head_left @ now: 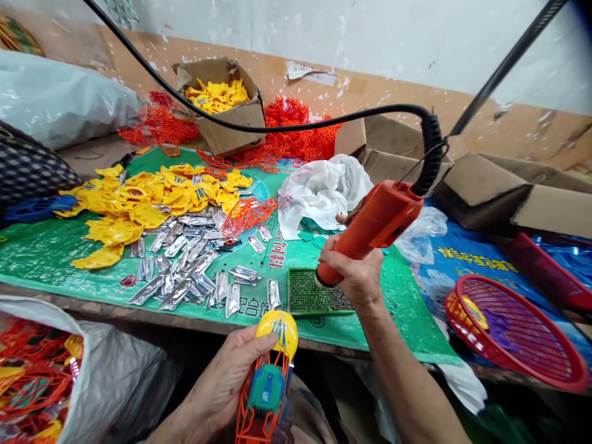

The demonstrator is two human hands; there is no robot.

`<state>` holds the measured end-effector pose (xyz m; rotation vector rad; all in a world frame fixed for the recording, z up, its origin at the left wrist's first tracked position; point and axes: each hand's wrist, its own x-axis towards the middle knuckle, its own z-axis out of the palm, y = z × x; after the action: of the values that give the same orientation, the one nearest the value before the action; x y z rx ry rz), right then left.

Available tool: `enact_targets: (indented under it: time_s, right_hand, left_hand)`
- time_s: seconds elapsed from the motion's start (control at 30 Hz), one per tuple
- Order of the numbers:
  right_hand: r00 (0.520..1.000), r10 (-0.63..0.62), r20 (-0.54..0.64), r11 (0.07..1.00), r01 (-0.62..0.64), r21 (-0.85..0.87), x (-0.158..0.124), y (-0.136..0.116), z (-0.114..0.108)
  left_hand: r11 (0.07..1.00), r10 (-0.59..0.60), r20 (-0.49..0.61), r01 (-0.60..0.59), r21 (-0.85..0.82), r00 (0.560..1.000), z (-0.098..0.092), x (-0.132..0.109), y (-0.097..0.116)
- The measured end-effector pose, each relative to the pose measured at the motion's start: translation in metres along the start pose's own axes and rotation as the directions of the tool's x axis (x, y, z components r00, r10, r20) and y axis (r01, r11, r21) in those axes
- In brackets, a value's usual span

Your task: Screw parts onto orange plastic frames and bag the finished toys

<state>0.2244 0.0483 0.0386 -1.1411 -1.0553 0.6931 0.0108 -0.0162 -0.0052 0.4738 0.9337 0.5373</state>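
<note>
My left hand [222, 373] grips a toy assembly [267, 387] near the table's front edge, its thumb lying on the yellow rounded part. Below that part, the toy has an orange lattice frame around a teal block. My right hand [358, 271] is wrapped round a red-orange electric screwdriver [377, 225], whose cable leaves its upper end. The tool's lower end is over a green screw tray [303, 293]; its tip is hidden. Dark small screws lie in the tray's right part. Silver metal plates [189, 271] are scattered to the left of the tray.
Yellow plastic parts [152, 194] are heaped at the left. Behind stand a cardboard box [231, 132] of yellow parts and orange netting-like pieces [300, 129]. White cloth [319, 188] lies mid-table, a red basket [518, 333] at right. A black cable [296, 127] crosses overhead.
</note>
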Motion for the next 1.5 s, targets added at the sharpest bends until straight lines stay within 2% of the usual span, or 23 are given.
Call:
enact_targets:
  time_s: [0.33, 0.57, 0.77, 0.87, 1.03, 1.2, 1.5]
  right_hand:
    - [1.000, -0.007, -0.025, 1.000, 0.007, -0.012, -0.003, -0.002, 0.001]
    - [0.996, -0.079, -0.051, 0.996, 0.077, -0.046, -0.007, -0.007, 0.004]
    - [0.997, -0.033, -0.075, 0.999, 0.034, 0.019, -0.006, -0.006, 0.002]
    - [0.995, -0.059, -0.082, 0.998, 0.060, 0.010, -0.003, -0.010, -0.001]
    - [0.994, -0.103, -0.039, 0.989, 0.106, 0.098, -0.006, -0.039, 0.003]
    - [0.996, -0.062, 0.066, 0.951, 0.039, 0.307, -0.024, -0.067, 0.015]
    - [0.987, -0.014, 0.157, 0.918, -0.050, 0.393, -0.045, -0.066, 0.033]
  left_hand:
    - [1.000, 0.005, -0.007, -0.005, 0.019, 1.000, 0.004, -0.002, 0.002]
    - [1.000, 0.006, -0.053, -0.007, -0.012, 0.999, 0.009, -0.002, 0.004]
    - [0.999, 0.041, -0.039, -0.042, -0.025, 0.998, 0.008, -0.001, 0.003]
    - [0.999, 0.032, -0.041, -0.033, -0.034, 0.999, 0.009, 0.000, 0.003]
    - [0.997, 0.056, -0.028, -0.057, -0.051, 0.998, 0.012, 0.000, 0.002]
    - [0.996, 0.066, -0.044, -0.068, -0.056, 0.997, 0.013, 0.001, 0.000]
    - [0.988, 0.125, -0.024, -0.127, -0.091, 0.992, 0.013, -0.002, 0.002]
